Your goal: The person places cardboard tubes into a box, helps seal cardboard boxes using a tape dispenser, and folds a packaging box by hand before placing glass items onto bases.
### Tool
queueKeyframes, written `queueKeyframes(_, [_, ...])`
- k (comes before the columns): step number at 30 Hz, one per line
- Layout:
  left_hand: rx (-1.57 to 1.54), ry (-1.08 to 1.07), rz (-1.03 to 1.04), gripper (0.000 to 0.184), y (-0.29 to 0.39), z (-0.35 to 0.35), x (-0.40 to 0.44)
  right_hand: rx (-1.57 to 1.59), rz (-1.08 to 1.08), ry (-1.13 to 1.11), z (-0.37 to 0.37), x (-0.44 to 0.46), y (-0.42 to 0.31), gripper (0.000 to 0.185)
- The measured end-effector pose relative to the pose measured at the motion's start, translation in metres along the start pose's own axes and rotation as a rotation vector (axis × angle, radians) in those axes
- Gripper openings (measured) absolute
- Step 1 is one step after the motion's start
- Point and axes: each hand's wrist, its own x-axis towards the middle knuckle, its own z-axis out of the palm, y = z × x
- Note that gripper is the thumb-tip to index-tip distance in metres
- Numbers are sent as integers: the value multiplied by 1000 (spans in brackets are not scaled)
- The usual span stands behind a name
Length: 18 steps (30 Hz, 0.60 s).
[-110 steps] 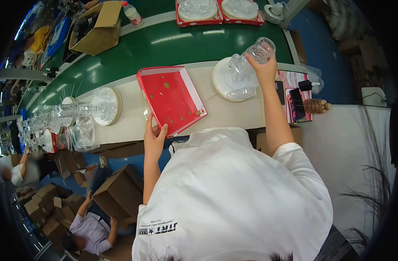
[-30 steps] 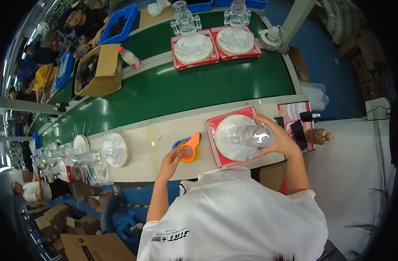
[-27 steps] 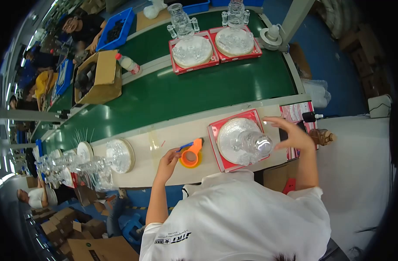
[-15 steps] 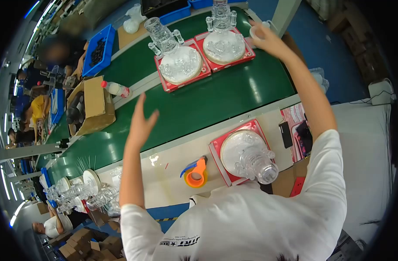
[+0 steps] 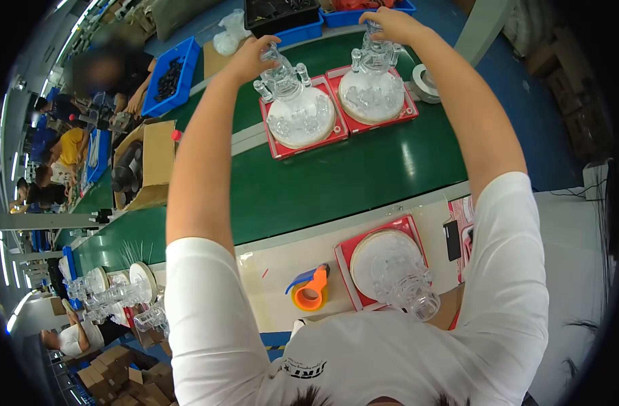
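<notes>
On the green work surface (image 5: 309, 189), two clear vessels with tall necks, side tubes and round pale bases sit side by side on red boxes. My left hand (image 5: 254, 59) has its fingers curled round the neck top of the left clear vessel (image 5: 297, 111). The neck of the right clear vessel (image 5: 372, 91) is gripped at the top by my right hand (image 5: 394, 27). Under them lie the left red box (image 5: 303, 150) and right red box (image 5: 391, 120). A third clear vessel (image 5: 391, 271) rests on a red box (image 5: 347, 271) close to my body.
An orange tape dispenser (image 5: 311, 289) lies on the pale near ledge. A white roll (image 5: 426, 84) is beside the right box. To the left stand an open carton (image 5: 159, 162), a blue tray (image 5: 188, 74) and more clear vessels (image 5: 113, 294). Other people work farther left.
Both hands, open and apart from the vessels before, have reached forward and closed on the necks of the two far vessels. The camera view has shifted slightly.
</notes>
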Motion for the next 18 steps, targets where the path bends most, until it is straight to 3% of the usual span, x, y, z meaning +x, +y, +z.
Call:
queueKeyframes(4, [58,-99,44,52,17,-22,-13,-64,-114,-100,-8,-3,15,38])
queueKeyframes(8, [112,-79,57,50,31,-49,-43,-72,-126,-97,-80,-49,-43,28])
queueKeyframes(12, [253,2,62,49,69,-81,-94,-217,-141,99,-73,-68,-15,39])
queueKeyframes(15, [381,103,84,49,105,-130,-165,-217,-227,306,-109,-97,-53,43])
queueKeyframes(16, [402,137,79,48,111,-147,-186,-150,-37,45,-145,-108,-89,51])
queueKeyframes(17, [411,162,72,46,117,-163,-212,-134,47,-3,-160,-111,-104,53])
queueKeyframes(18, [436,176,15,46,125,-183,-239,-204,-50,120,-158,-115,-93,52])
